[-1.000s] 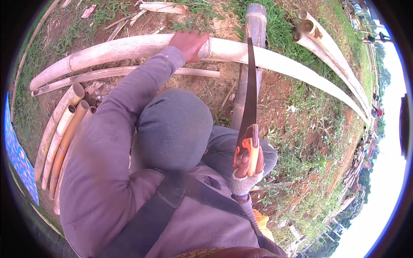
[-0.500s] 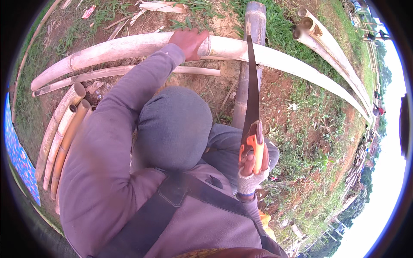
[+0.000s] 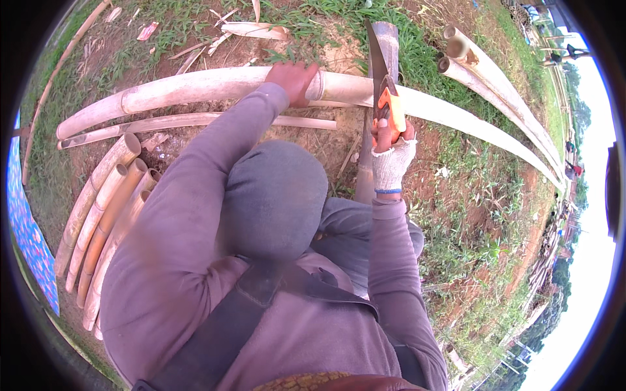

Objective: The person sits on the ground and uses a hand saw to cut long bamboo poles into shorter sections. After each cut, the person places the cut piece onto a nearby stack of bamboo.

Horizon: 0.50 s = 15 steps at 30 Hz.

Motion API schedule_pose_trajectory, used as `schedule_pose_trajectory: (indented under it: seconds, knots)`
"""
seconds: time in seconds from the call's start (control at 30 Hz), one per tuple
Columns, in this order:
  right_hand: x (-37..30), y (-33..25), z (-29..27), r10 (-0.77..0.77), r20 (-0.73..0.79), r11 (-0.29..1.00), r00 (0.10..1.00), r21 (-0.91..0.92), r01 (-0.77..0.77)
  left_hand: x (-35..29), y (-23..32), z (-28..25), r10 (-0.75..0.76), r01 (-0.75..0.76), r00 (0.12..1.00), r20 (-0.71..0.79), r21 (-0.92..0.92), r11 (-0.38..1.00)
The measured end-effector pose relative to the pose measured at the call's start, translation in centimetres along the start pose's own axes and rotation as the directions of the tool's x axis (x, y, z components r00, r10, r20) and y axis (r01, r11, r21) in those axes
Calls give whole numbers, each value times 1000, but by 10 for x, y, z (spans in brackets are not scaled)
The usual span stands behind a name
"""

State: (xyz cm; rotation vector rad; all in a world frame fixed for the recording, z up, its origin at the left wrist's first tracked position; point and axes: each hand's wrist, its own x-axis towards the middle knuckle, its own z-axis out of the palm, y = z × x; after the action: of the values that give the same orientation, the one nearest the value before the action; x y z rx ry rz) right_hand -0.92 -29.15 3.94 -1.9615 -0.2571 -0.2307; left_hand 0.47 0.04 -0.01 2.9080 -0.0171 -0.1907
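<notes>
A long pale bamboo pole (image 3: pixel 202 86) stretches across in front of me. My left hand (image 3: pixel 293 83) grips it from above near a joint, bare fingers closed over the far side. My right hand (image 3: pixel 395 150), in a white knitted glove that leaves the fingertips bare, is wrapped round the orange handle of a handsaw (image 3: pixel 376 55). The saw's dark blade points away from me and crosses the pole, right of my left hand. How deep its teeth sit is hidden. Beneath the pole lies a thicker grey bamboo log (image 3: pixel 387 40), running away from me.
A thin bamboo strip (image 3: pixel 163 122) lies on the near side of the pole. Several cut bamboo lengths (image 3: pixel 107 215) are grouped at the left, beside a blue patterned sheet (image 3: pixel 32 241). More poles (image 3: pixel 482 72) lie at the far right. Split scraps (image 3: pixel 254 30) litter the soil and grass.
My right hand has pushed the saw forward, away from me, so the handle is now close to the pole. My left hand keeps its grip on the pole.
</notes>
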Motion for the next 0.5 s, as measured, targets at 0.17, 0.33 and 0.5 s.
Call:
schedule_pose_trajectory:
  seconds: [0.17,0.33,0.5]
  knots:
    - [36,-64,12,124,-27,992,992,-2,-124,5,0,-1,-2,1,1000,29,24,1000]
    - [-29,-53,-26,195,-78,981,978,40,-192,5,-1,-3,39,-39,999,10,29,999]
    - [-204,-98,-127,326,-57,939,944,-97,-330,0,-9,5,0,0,999,47,0,1000]
